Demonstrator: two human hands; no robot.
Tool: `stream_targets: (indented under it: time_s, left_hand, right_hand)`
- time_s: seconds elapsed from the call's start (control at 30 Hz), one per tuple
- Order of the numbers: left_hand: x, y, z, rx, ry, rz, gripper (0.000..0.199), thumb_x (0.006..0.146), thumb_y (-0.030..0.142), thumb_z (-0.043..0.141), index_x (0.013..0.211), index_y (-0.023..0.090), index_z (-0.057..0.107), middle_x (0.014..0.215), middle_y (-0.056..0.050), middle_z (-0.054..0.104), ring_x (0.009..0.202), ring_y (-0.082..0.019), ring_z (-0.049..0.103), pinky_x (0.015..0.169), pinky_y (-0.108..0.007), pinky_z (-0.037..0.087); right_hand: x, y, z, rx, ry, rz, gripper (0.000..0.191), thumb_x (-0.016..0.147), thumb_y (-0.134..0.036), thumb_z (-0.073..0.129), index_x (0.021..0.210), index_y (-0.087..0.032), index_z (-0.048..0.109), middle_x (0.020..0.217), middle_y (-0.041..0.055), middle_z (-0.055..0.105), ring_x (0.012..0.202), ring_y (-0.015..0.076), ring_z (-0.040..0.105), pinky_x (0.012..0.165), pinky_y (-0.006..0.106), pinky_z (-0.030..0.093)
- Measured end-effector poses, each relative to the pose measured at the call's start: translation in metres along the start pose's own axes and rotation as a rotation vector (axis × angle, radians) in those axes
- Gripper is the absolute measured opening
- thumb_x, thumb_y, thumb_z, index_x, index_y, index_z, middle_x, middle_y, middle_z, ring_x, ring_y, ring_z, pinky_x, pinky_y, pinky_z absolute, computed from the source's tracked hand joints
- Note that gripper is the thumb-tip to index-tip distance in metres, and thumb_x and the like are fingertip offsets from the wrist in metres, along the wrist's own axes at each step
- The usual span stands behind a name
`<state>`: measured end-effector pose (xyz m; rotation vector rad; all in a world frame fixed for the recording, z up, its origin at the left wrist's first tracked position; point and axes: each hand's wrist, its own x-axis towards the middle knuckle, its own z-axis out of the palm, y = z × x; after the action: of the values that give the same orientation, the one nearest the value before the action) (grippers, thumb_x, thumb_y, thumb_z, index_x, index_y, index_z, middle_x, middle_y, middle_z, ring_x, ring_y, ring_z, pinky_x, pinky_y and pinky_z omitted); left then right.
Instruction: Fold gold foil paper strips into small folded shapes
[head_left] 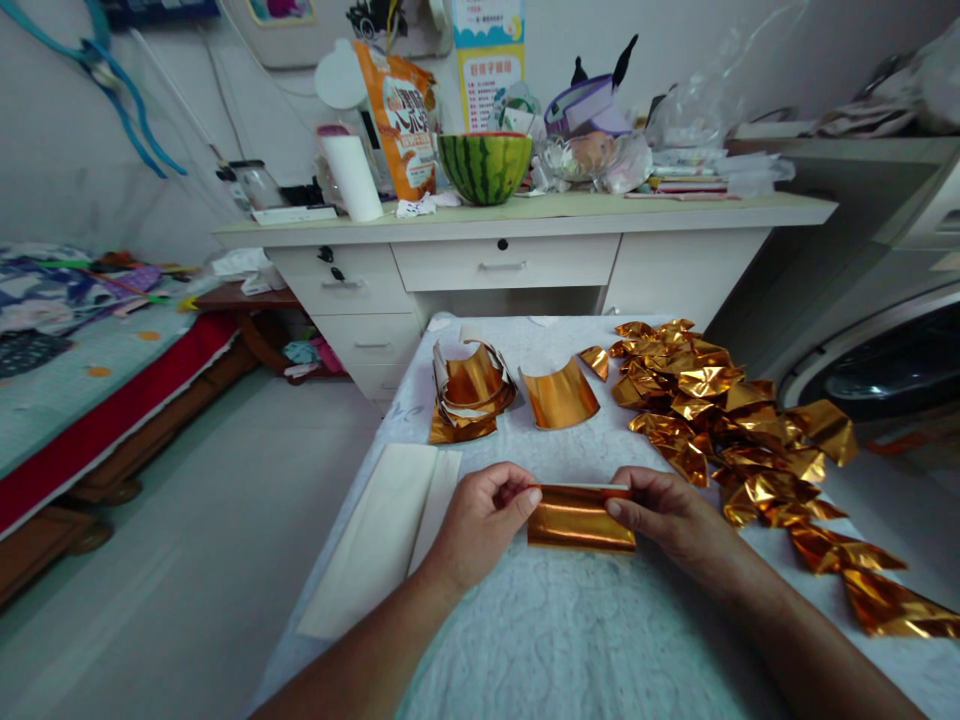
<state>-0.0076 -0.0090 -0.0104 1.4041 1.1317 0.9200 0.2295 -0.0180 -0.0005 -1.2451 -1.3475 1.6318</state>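
A sheet of shiny gold foil paper (pixel 581 522) is stretched between my two hands just above the covered table. My left hand (pixel 484 515) pinches its upper left corner, and my right hand (pixel 664 510) pinches the upper right one. A pale edge runs along the top of the sheet, which looks folded or rolled there. Beyond my hands lies a single curled gold foil sheet (pixel 561 397). Left of that sits a curled stack of gold foil sheets (pixel 472 385). Many crumpled gold foil pieces (pixel 720 410), pinched in the middle, are heaped to the right.
White paper strips (pixel 375 535) lie by the table's left edge. Behind the table (pixel 525 640) stands a white desk (pixel 517 265) bearing a halved watermelon (pixel 485 168) and an orange pouch (pixel 403 125). A washing machine (pixel 892 300) is at right, a bed (pixel 97 390) at left.
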Motion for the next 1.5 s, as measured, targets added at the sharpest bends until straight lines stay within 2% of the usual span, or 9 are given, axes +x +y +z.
stream_targets:
  time_s: [0.8,1.17,1.5]
  left_hand:
    - [-0.0003,0.0011,0.0002,0.009,0.007,0.006,0.019,0.082,0.032,0.062,0.078,0.013,0.063,0.065,0.001,0.055,0.061,-0.011,0.047,0.057,-0.02,0.038]
    - [0.0006,0.0053,0.0016,0.018,0.011,-0.02,0.017,0.081,0.03,0.059,0.075,0.014,0.059,0.065,0.002,0.053,0.061,-0.01,0.047,0.058,-0.02,0.037]
    - [0.0009,0.0048,0.003,0.035,0.045,-0.022,0.015,0.08,0.028,0.059,0.074,0.015,0.061,0.065,0.002,0.056,0.062,-0.011,0.05,0.059,-0.02,0.04]
  right_hand:
    - [0.0006,0.0044,-0.0013,0.034,-0.025,0.006,0.034,0.078,-0.047,0.072,0.074,-0.017,0.057,0.067,-0.0031,0.055,0.062,0.01,0.047,0.058,0.023,0.036]
    - [-0.0003,0.0012,0.0001,-0.02,0.038,-0.001,0.038,0.078,-0.055,0.068,0.075,-0.018,0.059,0.067,-0.002,0.055,0.062,0.0116,0.048,0.057,0.024,0.037]
    - [0.0011,0.0053,-0.0003,-0.014,0.073,-0.023,0.037,0.076,-0.054,0.07,0.076,-0.019,0.059,0.068,-0.0016,0.058,0.061,0.0114,0.049,0.056,0.023,0.037]
